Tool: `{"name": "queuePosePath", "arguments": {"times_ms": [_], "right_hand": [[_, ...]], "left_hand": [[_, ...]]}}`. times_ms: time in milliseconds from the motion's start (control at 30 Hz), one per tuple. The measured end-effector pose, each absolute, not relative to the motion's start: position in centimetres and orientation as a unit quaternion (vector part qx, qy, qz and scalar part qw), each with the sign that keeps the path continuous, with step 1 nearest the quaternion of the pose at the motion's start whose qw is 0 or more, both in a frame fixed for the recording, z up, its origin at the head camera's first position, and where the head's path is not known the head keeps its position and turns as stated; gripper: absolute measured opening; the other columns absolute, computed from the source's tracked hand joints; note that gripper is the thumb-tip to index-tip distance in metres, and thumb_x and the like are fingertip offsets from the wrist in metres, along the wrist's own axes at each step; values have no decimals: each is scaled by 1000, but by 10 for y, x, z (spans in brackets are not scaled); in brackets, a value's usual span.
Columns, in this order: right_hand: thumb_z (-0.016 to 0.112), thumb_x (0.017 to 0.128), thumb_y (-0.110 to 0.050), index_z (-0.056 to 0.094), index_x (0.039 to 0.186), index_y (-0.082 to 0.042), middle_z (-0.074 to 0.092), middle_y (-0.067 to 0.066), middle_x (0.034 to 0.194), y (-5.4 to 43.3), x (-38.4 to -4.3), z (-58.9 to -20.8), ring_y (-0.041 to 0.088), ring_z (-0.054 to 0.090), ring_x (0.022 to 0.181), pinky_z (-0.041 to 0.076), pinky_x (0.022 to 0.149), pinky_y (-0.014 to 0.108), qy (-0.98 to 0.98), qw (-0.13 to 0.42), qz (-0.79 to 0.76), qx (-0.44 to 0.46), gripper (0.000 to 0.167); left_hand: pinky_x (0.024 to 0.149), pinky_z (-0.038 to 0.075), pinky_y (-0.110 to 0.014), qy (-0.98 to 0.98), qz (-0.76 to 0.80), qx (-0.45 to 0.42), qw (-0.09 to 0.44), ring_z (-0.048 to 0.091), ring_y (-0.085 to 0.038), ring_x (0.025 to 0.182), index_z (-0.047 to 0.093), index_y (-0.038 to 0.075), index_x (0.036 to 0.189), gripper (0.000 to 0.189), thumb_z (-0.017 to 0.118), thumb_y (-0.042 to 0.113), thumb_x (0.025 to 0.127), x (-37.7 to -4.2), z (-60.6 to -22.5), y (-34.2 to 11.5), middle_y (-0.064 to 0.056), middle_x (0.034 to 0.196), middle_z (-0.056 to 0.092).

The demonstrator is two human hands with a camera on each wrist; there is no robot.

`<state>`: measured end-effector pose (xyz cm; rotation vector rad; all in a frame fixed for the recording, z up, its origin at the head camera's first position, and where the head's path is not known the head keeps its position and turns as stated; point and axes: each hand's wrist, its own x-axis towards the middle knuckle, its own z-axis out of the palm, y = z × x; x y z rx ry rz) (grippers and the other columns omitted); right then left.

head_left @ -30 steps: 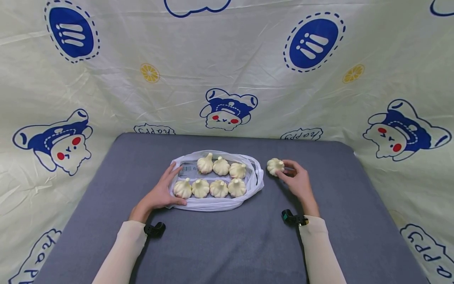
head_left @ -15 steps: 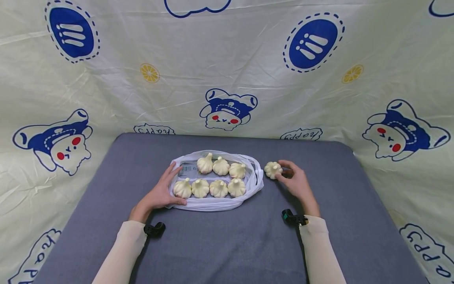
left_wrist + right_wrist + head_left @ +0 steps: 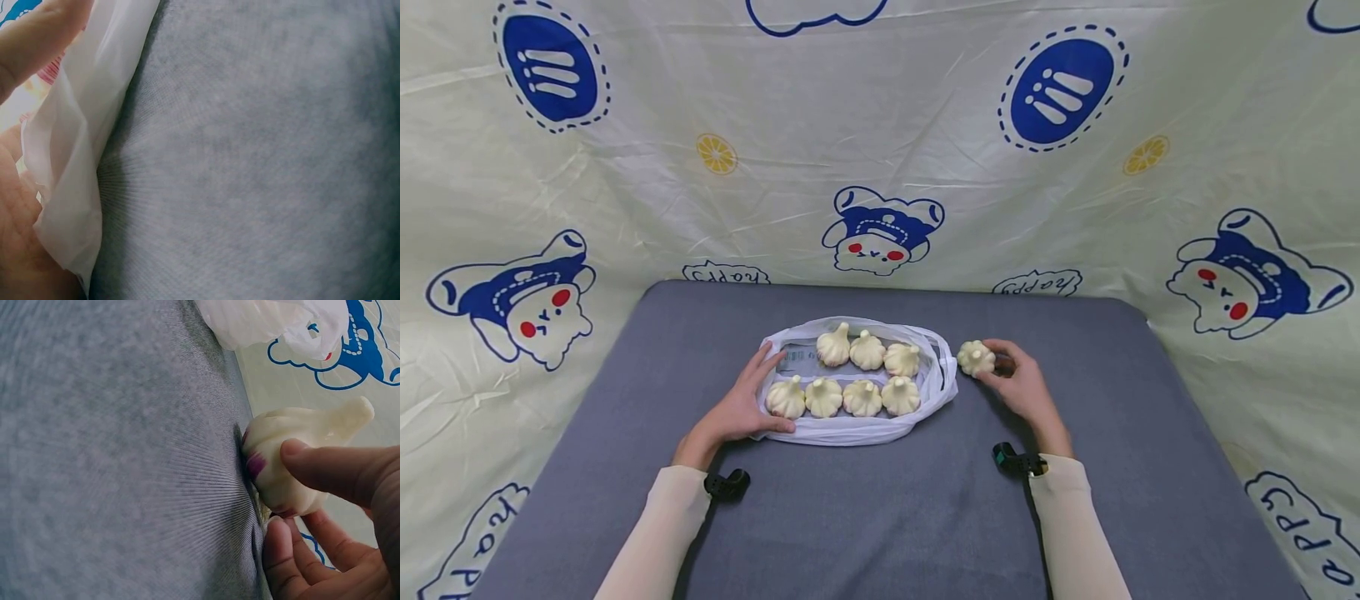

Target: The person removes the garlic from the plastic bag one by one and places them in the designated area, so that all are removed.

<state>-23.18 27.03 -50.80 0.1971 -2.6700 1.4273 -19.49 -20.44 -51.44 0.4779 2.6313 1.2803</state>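
A white plastic bag [image 3: 850, 431], its mouth spread wide, lies on the grey cloth in the head view. Inside are two rows of garlic bulbs [image 3: 862, 398], the front row longer, with a bare patch at back left. Against the bag's left end rests my left hand [image 3: 741, 408], fingers spread along the rim and thumb over the front edge. My right hand [image 3: 1021, 383] pinches one garlic bulb [image 3: 976, 358] just off the bag's right end. In the right wrist view the thumb presses this garlic bulb [image 3: 275, 437]; its base seems to touch the cloth.
A grey cloth [image 3: 865, 533] covers the table. Behind and at both sides hangs a pale printed sheet [image 3: 880, 108] with blue cartoon figures. A printed barcode label [image 3: 795, 358] shows on the bag's bare floor.
My right hand has shifted slightly left with the garlic bulb, bringing it close to the bag's right edge. The left hand and the bag stay where they were.
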Motion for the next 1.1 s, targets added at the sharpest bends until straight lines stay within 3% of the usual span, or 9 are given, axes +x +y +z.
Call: {"name": "queuePosePath", "arguments": {"times_ms": [300, 900, 1000, 1100], "right_hand": [[70, 93, 5, 59, 137, 1, 58, 28, 141, 272, -232, -506, 48, 60, 126, 49, 102, 59, -873, 53, 481, 54, 45], [69, 95, 3, 57, 139, 0, 56, 26, 143, 275, -234, -510, 47, 57, 129, 47, 104, 60, -866, 45, 495, 53, 45], [70, 95, 0, 56, 141, -1, 55, 25, 145, 275, -233, -510, 46, 57, 129, 49, 103, 56, -871, 36, 488, 51, 48], [71, 95, -2, 56, 142, -2, 55, 24, 145, 277, -231, -510, 43, 58, 130, 53, 98, 40, -872, 34, 486, 47, 49]], "left_hand": [[119, 9, -75, 884, 430, 161, 87, -3, -46, 158, 23, 12, 164, 120, 95, 34, 71, -196, -516, -205, -13, 174, -4], [119, 10, -75, 884, 430, 157, 92, -3, -45, 158, 23, 13, 165, 121, 95, 38, 71, -196, -514, -205, -12, 174, -5], [119, 10, -76, 884, 431, 157, 93, -4, -45, 158, 23, 12, 165, 122, 95, 37, 70, -195, -514, -205, -12, 174, -5], [119, 11, -75, 883, 431, 161, 90, -4, -45, 159, 23, 13, 165, 122, 95, 37, 70, -196, -515, -204, -12, 174, -5]]}}
